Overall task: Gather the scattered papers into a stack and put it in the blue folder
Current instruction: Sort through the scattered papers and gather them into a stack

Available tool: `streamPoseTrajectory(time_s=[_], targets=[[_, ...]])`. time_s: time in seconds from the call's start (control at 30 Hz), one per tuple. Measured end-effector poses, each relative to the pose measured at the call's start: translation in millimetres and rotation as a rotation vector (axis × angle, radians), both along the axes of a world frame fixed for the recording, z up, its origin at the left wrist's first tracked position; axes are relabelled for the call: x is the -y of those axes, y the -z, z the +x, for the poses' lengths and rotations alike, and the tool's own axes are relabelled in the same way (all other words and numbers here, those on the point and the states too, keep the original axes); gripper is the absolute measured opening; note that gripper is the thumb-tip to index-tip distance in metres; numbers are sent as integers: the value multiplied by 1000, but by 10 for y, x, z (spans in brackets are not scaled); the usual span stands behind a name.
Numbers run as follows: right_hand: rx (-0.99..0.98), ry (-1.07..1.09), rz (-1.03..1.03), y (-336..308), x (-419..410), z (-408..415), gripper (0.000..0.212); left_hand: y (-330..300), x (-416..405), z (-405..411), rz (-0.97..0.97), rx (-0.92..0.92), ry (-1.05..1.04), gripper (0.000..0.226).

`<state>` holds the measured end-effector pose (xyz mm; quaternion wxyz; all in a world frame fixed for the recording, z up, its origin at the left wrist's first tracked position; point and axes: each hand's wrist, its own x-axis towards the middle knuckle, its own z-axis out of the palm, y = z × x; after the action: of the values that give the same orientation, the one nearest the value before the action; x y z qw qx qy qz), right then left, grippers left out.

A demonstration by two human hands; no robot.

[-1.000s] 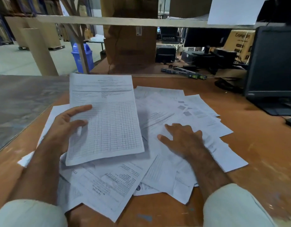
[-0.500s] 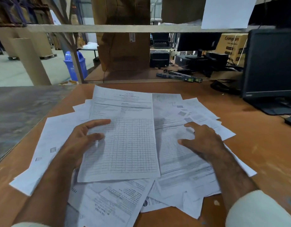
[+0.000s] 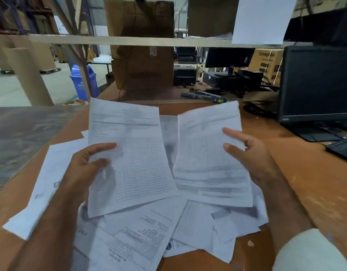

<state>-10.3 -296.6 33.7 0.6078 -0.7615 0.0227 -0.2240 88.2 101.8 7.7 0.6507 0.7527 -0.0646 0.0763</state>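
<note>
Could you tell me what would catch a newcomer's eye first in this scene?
Two sheets held up at centre: the left hand grips a gridded sheet, the right hand another sheet. Below them, loose papers litter the brown desk; a dark monitor stands at far right.

Black monitor (image 3: 317,83) right; keyboard (image 3: 342,148) beside; blue bin (image 3: 82,81) behind

brown desk (image 3: 286,173) sitting in a warehouse | dark monitor (image 3: 317,83) standing right | blue bin (image 3: 82,83) waiting out back | cardboard boxes (image 3: 143,55) piling up
</note>
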Motion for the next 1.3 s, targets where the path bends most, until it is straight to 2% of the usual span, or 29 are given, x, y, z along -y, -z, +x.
streamPoseTrajectory(time_s=[0.1,0.17,0.27,0.33,0.4,0.43,0.47,0.57,0.77,0.93,1.07,1.3], targets=[[145,-117,413,-91,5,-74,55,49,-52,52,81,-13,-83,35],[199,-225,536,-146,0,-118,57,63,-26,44,77,-34,-108,33],[206,-300,597,-190,-22,-111,56,69,98,-19,31,-11,-5,40],[99,-211,414,-94,-41,-24,56,34,213,-79,36,-3,89,44],[-40,-108,-7,79,-52,65,59,-2,320,-145,23,16,165,47],[-91,-93,-155,147,-65,88,58,-24,361,-177,4,16,194,50],[-113,-84,-212,199,-63,108,57,-41,386,-198,-23,10,223,52],[-81,-77,-139,172,-82,98,55,-61,405,-222,-129,-20,307,58],[-93,-135,-132,143,-142,98,55,-72,480,-271,-104,15,327,52],[-73,-172,-125,190,-411,135,57,-47,614,-266,151,144,313,60],[-63,-146,-182,238,-607,135,60,-59,681,-303,130,175,294,67],[-30,-114,-257,272,-802,140,65,-21,670,-262,-56,195,347,36]])
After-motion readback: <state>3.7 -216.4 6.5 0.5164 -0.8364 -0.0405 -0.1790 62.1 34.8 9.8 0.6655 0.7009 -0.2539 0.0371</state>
